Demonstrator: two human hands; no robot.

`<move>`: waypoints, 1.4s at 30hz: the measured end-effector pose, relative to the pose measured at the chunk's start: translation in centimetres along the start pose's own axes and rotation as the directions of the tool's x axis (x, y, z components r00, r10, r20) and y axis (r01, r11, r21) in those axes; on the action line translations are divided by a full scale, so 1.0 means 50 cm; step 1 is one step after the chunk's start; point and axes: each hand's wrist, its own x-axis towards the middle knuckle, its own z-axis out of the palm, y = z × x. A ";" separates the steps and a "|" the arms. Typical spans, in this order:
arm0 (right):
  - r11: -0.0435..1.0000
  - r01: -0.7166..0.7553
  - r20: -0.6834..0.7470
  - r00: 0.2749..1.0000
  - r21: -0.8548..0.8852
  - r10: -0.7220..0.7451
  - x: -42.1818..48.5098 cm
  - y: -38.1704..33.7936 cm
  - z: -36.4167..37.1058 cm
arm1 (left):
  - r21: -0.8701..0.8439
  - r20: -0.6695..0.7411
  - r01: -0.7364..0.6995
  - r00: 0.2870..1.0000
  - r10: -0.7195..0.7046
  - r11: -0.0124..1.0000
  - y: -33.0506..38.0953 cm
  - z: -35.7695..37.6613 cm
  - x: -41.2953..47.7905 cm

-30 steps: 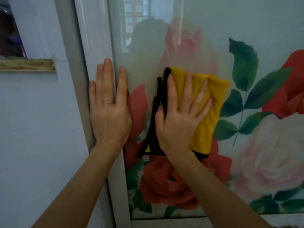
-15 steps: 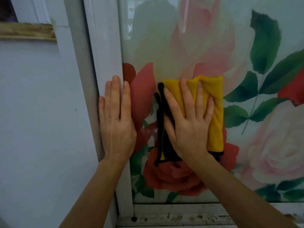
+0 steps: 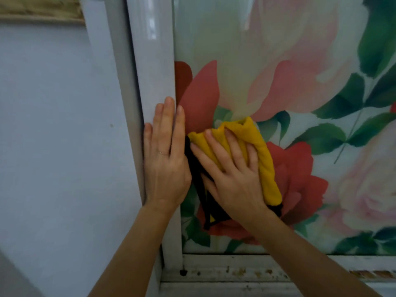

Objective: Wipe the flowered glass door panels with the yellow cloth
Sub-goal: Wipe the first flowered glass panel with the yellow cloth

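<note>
The flowered glass door panel (image 3: 289,61) fills the right of the view, printed with red and pink roses and green leaves. My right hand (image 3: 231,174) presses the yellow cloth (image 3: 263,159), which has a black trim, flat against the lower left part of the glass over a red rose. The cloth is bunched under my spread fingers. My left hand (image 3: 165,159) lies flat and open on the white door frame (image 3: 152,71), its fingers pointing up, right beside the cloth and the glass edge. A thin ring sits on one finger.
A pale blue-grey wall (image 3: 53,136) lies left of the frame. A worn wooden ledge (image 3: 40,9) crosses the top left. The stained white bottom rail (image 3: 235,269) of the door runs below the glass.
My right hand has slid the cloth down and left toward the frame, and the cloth has bunched. My left hand has shifted down the frame. The view has dropped toward the bottom rail.
</note>
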 end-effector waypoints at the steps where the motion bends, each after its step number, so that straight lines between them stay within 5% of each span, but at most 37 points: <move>1: 1.000 -0.008 0.002 1.000 -0.026 0.008 0.000 0.013 -0.009 | -0.020 0.003 0.012 1.000 -0.011 1.000 0.002 -0.003 0.001; 9: 0.914 -0.404 -0.197 0.899 -0.032 0.390 0.069 -0.026 0.012 | -0.058 0.039 0.062 0.997 -0.060 0.996 0.005 -0.011 -0.002; 14: 0.990 -0.143 -0.085 0.986 0.014 0.144 -0.015 -0.069 0.050 | -0.020 0.031 0.036 0.999 -0.036 0.999 -0.002 -0.010 -0.001; 18: 0.999 -0.036 0.063 0.997 -0.028 0.038 -0.154 0.032 0.014 | 0.033 0.045 0.050 0.998 -0.051 0.998 0.004 -0.009 -0.003; 22: 0.970 -0.220 -0.022 0.975 -0.105 0.219 -0.144 0.169 -0.043 | 0.086 0.037 0.068 0.997 -0.071 0.994 0.007 -0.003 -0.004; 27: 0.795 -0.606 -0.212 0.782 -0.034 0.586 0.007 0.110 -0.042 | 0.117 0.010 0.116 0.993 -0.118 0.986 0.030 0.008 -0.003; 36: 0.977 -0.188 -0.011 0.982 0.099 0.190 -0.038 0.042 -0.029 | 0.185 0.035 0.097 0.994 -0.105 0.978 0.032 0.016 -0.030; 42: 0.853 -0.521 -0.175 0.840 0.004 0.514 -0.035 0.129 -0.044 | 0.205 -0.013 0.111 0.994 -0.111 0.972 0.030 0.023 -0.028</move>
